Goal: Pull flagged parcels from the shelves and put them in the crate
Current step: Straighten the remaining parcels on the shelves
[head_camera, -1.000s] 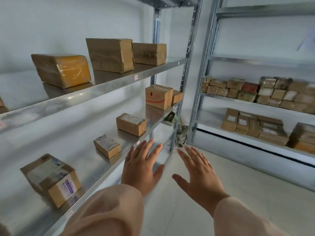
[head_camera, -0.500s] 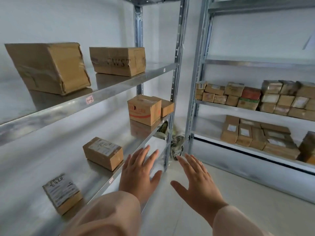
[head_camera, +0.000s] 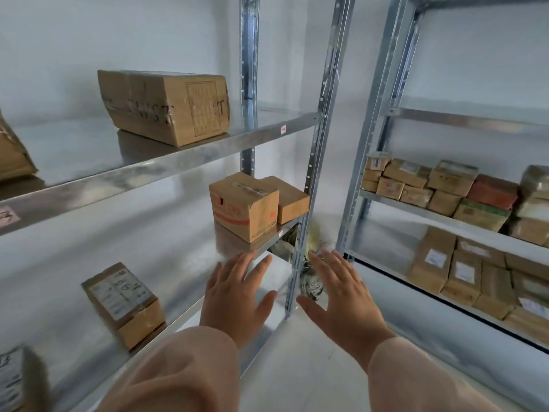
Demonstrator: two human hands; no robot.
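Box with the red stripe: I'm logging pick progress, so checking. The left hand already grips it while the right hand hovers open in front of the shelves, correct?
Not quite. The head view shows the left hand with straight, spread fingers, short of the box with the red stripe and holding nothing. The right hand does hover open in front of the shelves.

Plain pale wall on the far side, bare and evenly lit. Left rack of galvanised steel: perforated uprights, shiny shelf boards mirroring soft, diffuse light. Right rack of the same make just beside it, running along the right-hand wall. Pale, smooth floor near, between the two.
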